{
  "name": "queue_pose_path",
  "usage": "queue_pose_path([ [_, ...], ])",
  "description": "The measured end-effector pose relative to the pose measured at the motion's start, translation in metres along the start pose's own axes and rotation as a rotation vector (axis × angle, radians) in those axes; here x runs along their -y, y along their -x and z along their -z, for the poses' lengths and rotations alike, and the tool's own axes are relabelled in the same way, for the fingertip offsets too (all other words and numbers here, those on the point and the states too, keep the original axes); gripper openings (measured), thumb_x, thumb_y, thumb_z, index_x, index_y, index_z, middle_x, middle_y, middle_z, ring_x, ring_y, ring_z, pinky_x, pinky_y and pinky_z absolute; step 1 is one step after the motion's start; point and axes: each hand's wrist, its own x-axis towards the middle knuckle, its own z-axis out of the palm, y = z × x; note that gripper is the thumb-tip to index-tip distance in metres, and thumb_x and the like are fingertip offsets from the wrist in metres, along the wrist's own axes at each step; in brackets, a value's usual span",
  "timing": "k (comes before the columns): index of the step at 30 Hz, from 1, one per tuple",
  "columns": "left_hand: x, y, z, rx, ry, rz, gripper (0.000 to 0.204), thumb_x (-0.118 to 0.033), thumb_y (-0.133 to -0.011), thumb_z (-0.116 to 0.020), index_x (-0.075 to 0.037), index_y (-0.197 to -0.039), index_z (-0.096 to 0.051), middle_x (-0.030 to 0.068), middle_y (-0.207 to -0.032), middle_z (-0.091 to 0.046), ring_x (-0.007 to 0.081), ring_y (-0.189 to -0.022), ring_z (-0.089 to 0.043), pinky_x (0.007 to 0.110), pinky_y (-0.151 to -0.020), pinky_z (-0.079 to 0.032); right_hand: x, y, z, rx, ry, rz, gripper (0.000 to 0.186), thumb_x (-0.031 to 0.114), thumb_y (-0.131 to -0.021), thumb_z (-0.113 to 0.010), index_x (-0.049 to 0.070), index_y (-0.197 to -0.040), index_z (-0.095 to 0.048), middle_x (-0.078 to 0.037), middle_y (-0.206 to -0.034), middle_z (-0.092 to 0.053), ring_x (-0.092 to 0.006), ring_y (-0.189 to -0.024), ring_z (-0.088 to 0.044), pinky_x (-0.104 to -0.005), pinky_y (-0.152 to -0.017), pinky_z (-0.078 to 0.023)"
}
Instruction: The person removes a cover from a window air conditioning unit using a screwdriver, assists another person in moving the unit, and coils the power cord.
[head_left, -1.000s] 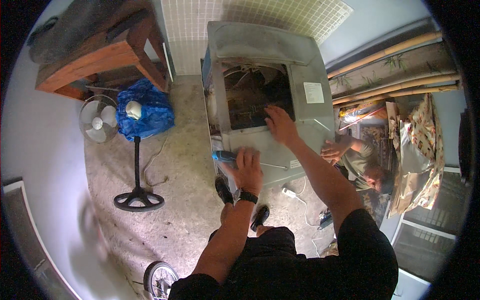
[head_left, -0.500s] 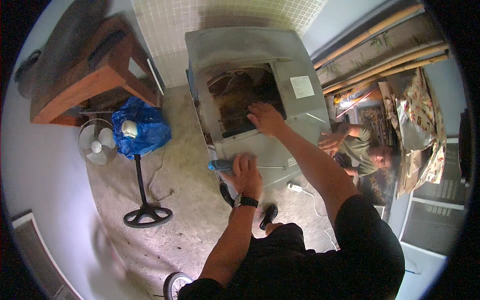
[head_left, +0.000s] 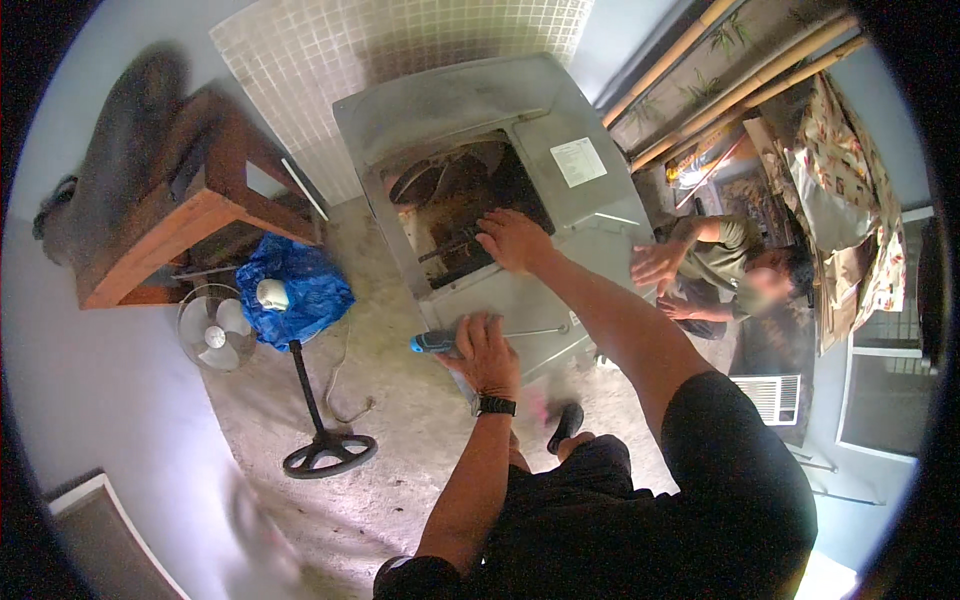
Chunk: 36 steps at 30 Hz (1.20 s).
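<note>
A large grey metal appliance cabinet (head_left: 540,255) stands in front of me, with a square opening (head_left: 460,190) in its panel. Inside the opening are dark, rusty surfaces and a curved part. My left hand (head_left: 487,355) rests on the near part of the panel. It grips a screwdriver (head_left: 432,343) with a blue and black handle, whose long shaft points right across the panel. My right hand (head_left: 513,240) lies at the opening's right edge, fingers stretched over it and apparently holding nothing.
A co-worker (head_left: 735,265) crouches at the right, one hand near the cabinet's side. To the left are a fan (head_left: 215,335), a blue plastic sheet (head_left: 290,290) on a stand with a round black base (head_left: 330,455), and a wooden table (head_left: 200,200). Bamboo poles (head_left: 740,100) lean at the upper right.
The whole view has shifted and turned a little, with the cabinet now farther left and tilted. Both my hands keep their places on it, the left still around the screwdriver.
</note>
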Motion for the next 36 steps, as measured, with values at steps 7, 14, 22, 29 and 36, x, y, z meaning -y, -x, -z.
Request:
queue_pose_path([
  [7,0.011,-0.005,0.020,-0.009,-0.067,-0.013,0.041,-0.004,-0.080,-0.065,-0.021,-0.118,-0.063,0.0030,-0.134,-0.052,0.0321,-0.134,-0.039,0.076,-0.105,-0.016,0.009,0.002,0.014,0.021,-0.043,-0.020,0.054,0.041,-0.104,-0.032,0.001,-0.129,-0.060,-0.017,-0.134,-0.059,-0.0341,-0.131,-0.049,-0.0422,-0.116,-0.034],
  [14,0.094,-0.040,0.052,-0.187,-0.036,-0.083,0.031,-0.010,-0.093,-0.052,-0.010,-0.123,-0.063,0.0138,-0.118,-0.062,0.0374,-0.118,-0.051,0.056,-0.102,-0.034,-0.007,0.000,-0.005,-0.016,-0.057,-0.038,0.052,0.041,-0.101,-0.036,0.003,-0.126,-0.062,-0.018,-0.131,-0.061,-0.0348,-0.129,-0.051,-0.0425,-0.114,-0.036],
  [22,0.164,-0.078,0.090,0.145,0.627,0.344,0.031,-0.021,-0.106,-0.044,-0.002,-0.127,-0.056,0.0132,-0.098,-0.064,0.0169,-0.087,-0.062,0.032,-0.074,-0.050,0.000,-0.006,0.010,-0.031,-0.084,-0.118,0.055,0.045,-0.101,-0.036,0.005,-0.127,-0.063,-0.014,-0.135,-0.060,-0.0328,-0.133,-0.048,-0.0451,-0.115,-0.033],
  [29,0.032,-0.154,0.095,0.461,0.186,-0.293,0.033,-0.027,-0.100,-0.050,-0.003,-0.122,-0.053,0.0274,-0.093,-0.067,0.0475,-0.088,-0.064,0.055,-0.074,-0.051,0.039,0.024,0.007,-0.372,-0.731,-0.134,0.046,0.040,-0.104,-0.045,0.002,-0.121,-0.064,-0.018,-0.120,-0.066,-0.0322,-0.120,-0.059,-0.0466,-0.103,-0.043],
  [36,0.076,-0.170,0.117,0.698,0.670,-0.536,0.030,-0.025,-0.096,-0.058,-0.002,-0.115,-0.058,0.0223,-0.104,-0.068,0.0420,-0.094,-0.066,0.050,-0.081,-0.053,0.125,0.041,0.032,-0.640,-1.793,-0.695,0.041,0.038,-0.106,-0.044,0.001,-0.105,-0.060,-0.011,-0.081,-0.065,-0.0236,-0.077,-0.065,-0.0374,-0.081,-0.054],
])
